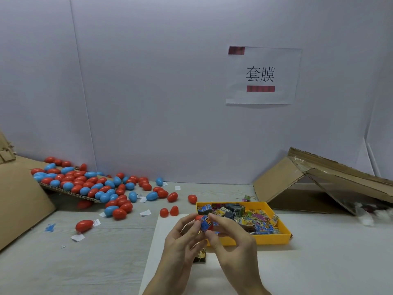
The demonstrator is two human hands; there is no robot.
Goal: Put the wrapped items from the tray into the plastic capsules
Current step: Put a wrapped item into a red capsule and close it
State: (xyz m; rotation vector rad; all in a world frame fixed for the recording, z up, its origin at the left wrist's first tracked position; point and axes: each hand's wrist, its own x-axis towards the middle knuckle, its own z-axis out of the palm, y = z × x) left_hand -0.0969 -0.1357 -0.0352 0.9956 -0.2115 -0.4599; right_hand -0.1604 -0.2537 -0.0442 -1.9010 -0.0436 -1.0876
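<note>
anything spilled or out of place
Red and blue plastic egg capsules lie spilled off the tilted cardboard sheet across the grey table, among white paper slips. A dark wrapped item lies outside the yellow tray.

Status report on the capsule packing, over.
Left hand holds red capsule. Right hand pinches blue wrapped item at it. Yellow tray well stocked. Nothing in the way.

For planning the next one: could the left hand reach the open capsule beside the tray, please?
Likely yes: the open capsule lies close with nothing between, though the left hand holds a red capsule.
</note>
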